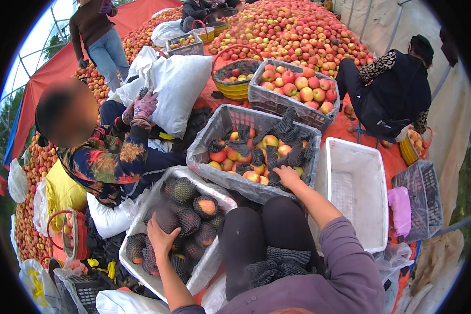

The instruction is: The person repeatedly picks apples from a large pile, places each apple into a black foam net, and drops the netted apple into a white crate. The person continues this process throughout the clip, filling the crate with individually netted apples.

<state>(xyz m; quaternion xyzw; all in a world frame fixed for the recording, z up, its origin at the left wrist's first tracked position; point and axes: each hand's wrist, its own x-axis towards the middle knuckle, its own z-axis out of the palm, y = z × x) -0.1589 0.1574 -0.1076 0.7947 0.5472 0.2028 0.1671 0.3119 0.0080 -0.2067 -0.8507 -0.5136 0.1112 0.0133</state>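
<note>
My left hand is closed over an apple in a black foam net, at the left side of a white crate. Several more netted apples fill that crate. My right hand reaches into a grey plastic-lined crate, its fingers around a black foam net that lies over red-yellow apples. Whether an apple is also in those fingers is hidden. A bunch of loose foam nets rests on my lap.
A white crate with a bare bottom stands on my right. Beyond are a crate of apples, a yellow basket and a large apple heap. One co-worker sits close on the left, another at the right.
</note>
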